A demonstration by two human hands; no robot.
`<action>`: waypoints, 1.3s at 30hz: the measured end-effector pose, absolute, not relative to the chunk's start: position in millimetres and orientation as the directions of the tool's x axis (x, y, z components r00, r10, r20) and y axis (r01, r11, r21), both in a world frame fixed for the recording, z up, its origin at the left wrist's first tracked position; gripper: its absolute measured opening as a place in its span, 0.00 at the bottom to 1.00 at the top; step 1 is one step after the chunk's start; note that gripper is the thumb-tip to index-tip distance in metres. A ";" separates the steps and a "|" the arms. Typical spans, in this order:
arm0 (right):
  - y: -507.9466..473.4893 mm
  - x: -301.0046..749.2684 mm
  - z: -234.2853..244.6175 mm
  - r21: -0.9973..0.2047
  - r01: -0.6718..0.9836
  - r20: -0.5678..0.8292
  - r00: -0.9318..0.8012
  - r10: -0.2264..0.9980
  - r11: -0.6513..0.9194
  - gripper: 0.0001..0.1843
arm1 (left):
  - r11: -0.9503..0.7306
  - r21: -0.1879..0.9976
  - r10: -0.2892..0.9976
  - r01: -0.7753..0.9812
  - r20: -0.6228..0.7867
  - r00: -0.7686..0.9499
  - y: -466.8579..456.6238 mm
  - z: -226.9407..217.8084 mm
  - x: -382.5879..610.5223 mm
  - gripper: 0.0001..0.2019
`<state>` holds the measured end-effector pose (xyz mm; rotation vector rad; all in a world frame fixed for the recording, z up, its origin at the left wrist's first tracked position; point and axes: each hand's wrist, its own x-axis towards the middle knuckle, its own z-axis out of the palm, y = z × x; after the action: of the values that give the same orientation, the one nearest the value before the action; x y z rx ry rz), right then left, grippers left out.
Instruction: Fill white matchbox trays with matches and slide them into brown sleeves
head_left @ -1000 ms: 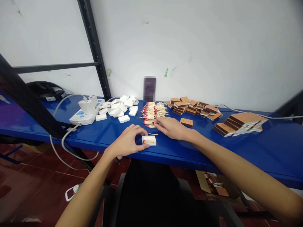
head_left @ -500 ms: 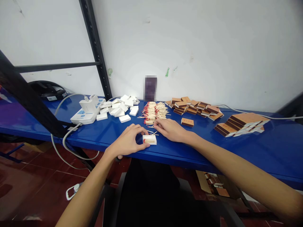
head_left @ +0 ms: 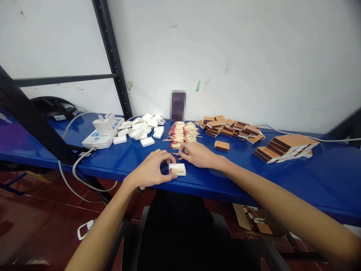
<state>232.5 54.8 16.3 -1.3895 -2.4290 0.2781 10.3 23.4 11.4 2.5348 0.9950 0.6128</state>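
Near the front edge of the blue table lies a small white matchbox tray (head_left: pixel 182 169) with a few red-tipped matches (head_left: pixel 177 171) in it. My left hand (head_left: pixel 153 168) grips the tray's left end between thumb and fingers. Just behind and right of it, my right hand (head_left: pixel 196 154) is closed in a pinch on matches, their red heads (head_left: pixel 179 158) pointing left. The large pile of matches (head_left: pixel 183 133) lies right behind my right hand, heads mostly to the left. How many matches the fingers hold is hidden.
White matchbox trays (head_left: pixel 141 128) are heaped at the back left, beside a power strip (head_left: pixel 100 139). Matchbox sleeves (head_left: pixel 231 128) lie at the back right, a single matchbox (head_left: pixel 222 146) in front and a stack (head_left: pixel 287 147) farther right. A cardboard box (head_left: pixel 242 218) sits below.
My right hand has drawn slightly left, closer to the tray, with its fingers now on the loose matches behind it. My left hand still holds the tray in place.
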 end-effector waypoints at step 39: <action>36.1 228.1 59.3 -0.438 0.651 0.029 -0.679 0.733 0.620 0.09 | -0.621 0.531 0.777 0.577 0.321 0.541 25.1 8.1 9.4 0.15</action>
<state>228.1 36.1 59.3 -1.1421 -2.6385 0.5903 9.4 25.1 8.1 2.4194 1.1120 0.7666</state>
